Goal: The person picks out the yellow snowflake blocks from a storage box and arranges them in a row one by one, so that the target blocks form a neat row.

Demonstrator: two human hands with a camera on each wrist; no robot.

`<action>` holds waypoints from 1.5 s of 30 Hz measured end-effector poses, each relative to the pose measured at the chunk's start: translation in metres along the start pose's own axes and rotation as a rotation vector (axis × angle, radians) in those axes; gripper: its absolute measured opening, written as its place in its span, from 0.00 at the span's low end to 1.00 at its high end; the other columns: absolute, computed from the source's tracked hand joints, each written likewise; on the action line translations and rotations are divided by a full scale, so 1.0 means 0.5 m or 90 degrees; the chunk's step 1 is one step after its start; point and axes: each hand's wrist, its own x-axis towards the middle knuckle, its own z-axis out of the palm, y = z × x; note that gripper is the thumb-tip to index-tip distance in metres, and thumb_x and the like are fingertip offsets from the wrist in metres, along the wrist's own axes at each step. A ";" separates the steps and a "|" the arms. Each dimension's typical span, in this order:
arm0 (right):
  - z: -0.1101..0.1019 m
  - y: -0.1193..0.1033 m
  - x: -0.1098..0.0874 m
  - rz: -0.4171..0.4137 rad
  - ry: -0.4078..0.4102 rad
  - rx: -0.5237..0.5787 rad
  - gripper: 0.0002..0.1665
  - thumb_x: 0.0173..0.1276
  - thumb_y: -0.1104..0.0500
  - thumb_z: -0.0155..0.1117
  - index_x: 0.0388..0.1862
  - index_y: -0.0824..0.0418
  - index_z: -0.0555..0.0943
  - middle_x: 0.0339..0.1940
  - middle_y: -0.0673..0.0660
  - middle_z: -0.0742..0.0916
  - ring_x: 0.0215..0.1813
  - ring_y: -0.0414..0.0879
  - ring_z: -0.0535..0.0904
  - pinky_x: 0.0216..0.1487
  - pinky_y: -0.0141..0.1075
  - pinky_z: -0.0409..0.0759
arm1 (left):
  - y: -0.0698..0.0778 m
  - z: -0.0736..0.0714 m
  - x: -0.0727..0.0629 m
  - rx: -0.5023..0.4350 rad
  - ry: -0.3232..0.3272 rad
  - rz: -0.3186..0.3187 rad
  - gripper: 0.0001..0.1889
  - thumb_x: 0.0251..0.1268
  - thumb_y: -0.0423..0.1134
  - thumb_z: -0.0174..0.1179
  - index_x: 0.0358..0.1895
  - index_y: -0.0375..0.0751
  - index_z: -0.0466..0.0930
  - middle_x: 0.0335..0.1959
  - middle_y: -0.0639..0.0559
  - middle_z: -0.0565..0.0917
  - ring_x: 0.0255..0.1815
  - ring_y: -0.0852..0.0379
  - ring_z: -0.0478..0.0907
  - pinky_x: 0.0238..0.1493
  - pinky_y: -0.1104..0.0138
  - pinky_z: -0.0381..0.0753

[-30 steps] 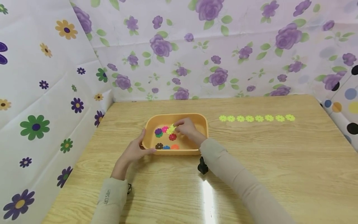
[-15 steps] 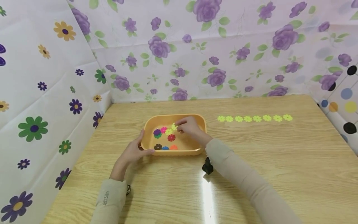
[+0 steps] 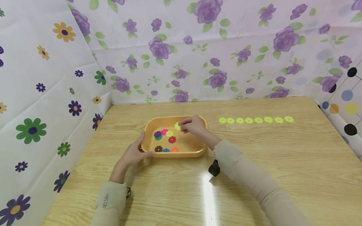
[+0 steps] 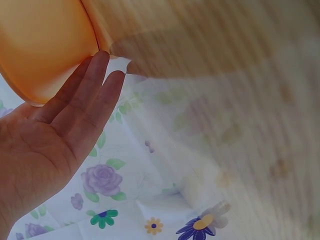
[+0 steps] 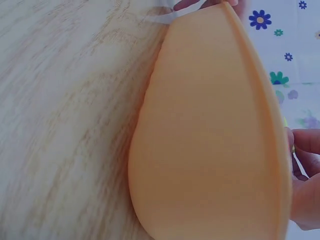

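Observation:
My left hand (image 3: 133, 153) holds the left end of an orange plastic basket (image 3: 181, 154), thumb along the front rim and fingers against the outer side. The left wrist view shows those fingers (image 4: 82, 102) stretched along the basket wall. Over the basket's right half, my right hand (image 3: 195, 127) pinches a yellow snowflake disc (image 3: 177, 126). Inside lie another yellow disc (image 3: 169, 133) and a red disc (image 3: 172, 139), plus pink, purple, green, brown, blue and orange ones. The basket wall hides most of the right hand (image 5: 307, 180) from the right wrist view.
A row of several yellow snowflake discs (image 3: 258, 120) lies on the wooden table (image 3: 254, 144), right of the basket. Flowered cloth (image 3: 181, 62) stands behind the table and along its left side. A black wrist device (image 3: 214, 168) hangs beneath the right cuff.
My right hand has drawn slightly up and right from the pile, carrying the yellow disc apart from the other yellow one. The left hand stays on the basket; the view shifts slightly.

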 end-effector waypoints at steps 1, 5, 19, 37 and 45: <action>-0.002 -0.001 -0.001 0.000 -0.001 0.001 0.10 0.60 0.71 0.60 0.41 0.70 0.82 0.41 0.62 0.84 0.34 0.48 0.81 0.42 0.41 0.79 | -0.001 0.000 0.000 0.004 0.000 -0.004 0.56 0.49 0.52 0.67 0.72 0.40 0.36 0.62 0.32 0.64 0.45 0.49 0.74 0.45 0.62 0.77; -0.015 -0.005 -0.005 -0.010 0.003 -0.011 0.10 0.61 0.70 0.59 0.41 0.70 0.82 0.41 0.63 0.84 0.31 0.45 0.80 0.36 0.35 0.80 | -0.002 0.003 0.001 0.008 0.002 -0.010 0.56 0.47 0.54 0.67 0.72 0.41 0.36 0.63 0.33 0.64 0.44 0.50 0.74 0.45 0.62 0.76; -0.067 -0.015 -0.029 -0.036 0.007 -0.005 0.11 0.63 0.71 0.56 0.42 0.73 0.80 0.44 0.65 0.83 0.31 0.43 0.79 0.39 0.39 0.79 | -0.002 0.004 0.001 -0.001 -0.003 0.004 0.57 0.47 0.54 0.67 0.72 0.40 0.36 0.62 0.32 0.65 0.44 0.50 0.75 0.44 0.62 0.77; -0.152 0.001 -0.033 -0.048 0.045 -0.017 0.13 0.63 0.70 0.57 0.46 0.73 0.79 0.44 0.66 0.82 0.32 0.42 0.79 0.41 0.40 0.79 | 0.005 0.000 -0.005 0.009 0.001 0.006 0.56 0.48 0.52 0.68 0.72 0.37 0.36 0.58 0.31 0.69 0.43 0.50 0.75 0.44 0.61 0.76; -0.204 0.024 -0.025 -0.054 0.083 0.004 0.14 0.62 0.69 0.57 0.47 0.73 0.77 0.42 0.64 0.82 0.31 0.40 0.80 0.42 0.42 0.79 | 0.008 0.000 -0.005 0.005 -0.001 0.004 0.57 0.48 0.53 0.68 0.72 0.37 0.36 0.56 0.31 0.70 0.43 0.51 0.76 0.44 0.61 0.76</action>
